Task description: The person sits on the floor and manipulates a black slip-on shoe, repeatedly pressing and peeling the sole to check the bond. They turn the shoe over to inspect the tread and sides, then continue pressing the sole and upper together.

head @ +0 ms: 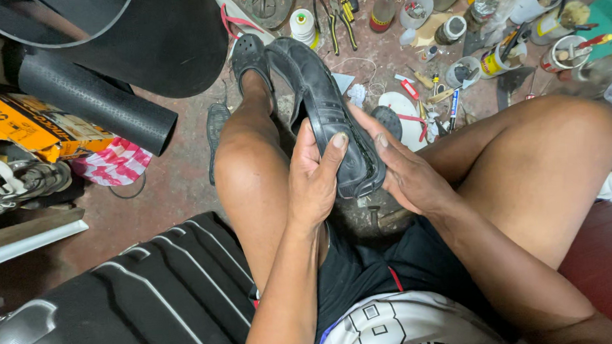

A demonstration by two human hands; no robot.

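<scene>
A worn black shoe [325, 107] is held sole-side toward me between my knees, its toe pointing away. My left hand [313, 178] grips its heel end, thumb pressed across the sole. My right hand [406, 173] lies flat against the shoe's right edge, fingers stretched along the seam between sole and upper. I sit with my left leg [249, 168] stretched forward in a black clog [248, 55] and my right knee [566, 135] bent out to the right.
A black rubber roll [96, 100] and an orange box [27, 125] lie at left. A black ribbed suitcase [130, 310] is near my left hip. Pliers [335, 14], a thread spool [303, 25], glue tins [497, 57] and brushes clutter the red floor ahead.
</scene>
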